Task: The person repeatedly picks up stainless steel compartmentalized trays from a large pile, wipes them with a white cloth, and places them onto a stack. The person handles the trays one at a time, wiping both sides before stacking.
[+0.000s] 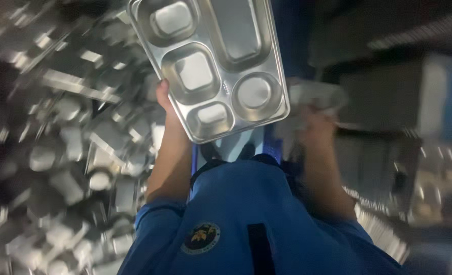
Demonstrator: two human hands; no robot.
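Note:
A shiny steel meal tray [266, 56] with several pressed compartments is held up in front of me, tilted. My left hand [166, 102] grips its near left edge, thumb on the rim. My right hand [315, 125] is blurred to the right of the tray, closed around a pale crumpled cloth or pad [315, 97] that sits close to the tray's right corner; whether it touches the tray I cannot tell. My blue short-sleeved shirt [246, 219] fills the bottom of the view.
A large heap of steel trays and dishes [68, 137] lies on the left, blurred by motion. On the right are dark shelving and a stack of ribbed metal pieces [383, 229]. A blue surface [287, 30] shows behind the tray.

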